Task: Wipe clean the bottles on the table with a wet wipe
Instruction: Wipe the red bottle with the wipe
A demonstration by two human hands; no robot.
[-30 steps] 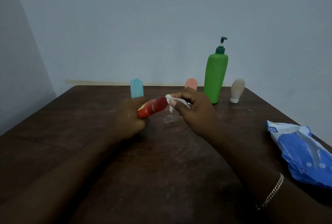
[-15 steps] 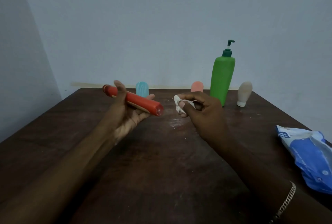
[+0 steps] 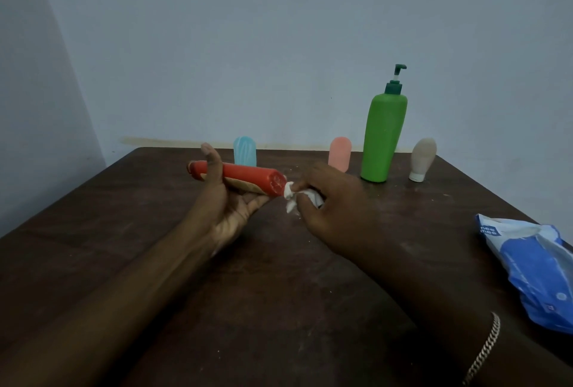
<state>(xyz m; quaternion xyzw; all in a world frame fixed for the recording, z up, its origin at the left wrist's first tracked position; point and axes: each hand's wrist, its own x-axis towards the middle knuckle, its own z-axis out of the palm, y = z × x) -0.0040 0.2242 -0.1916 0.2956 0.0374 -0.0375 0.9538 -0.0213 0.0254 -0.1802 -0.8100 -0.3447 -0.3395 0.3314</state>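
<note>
Head view: left hand [image 3: 228, 203] grips red bottle [image 3: 248, 176]; right hand [image 3: 328, 200] pinches wet wipe [image 3: 291, 199] against its end.

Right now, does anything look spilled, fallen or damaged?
Nothing stands out. The blue bottle, pink bottle, green pump bottle and beige bottle stand upright; the left hand holds the red bottle, the right hand a crumpled wet wipe.
</note>
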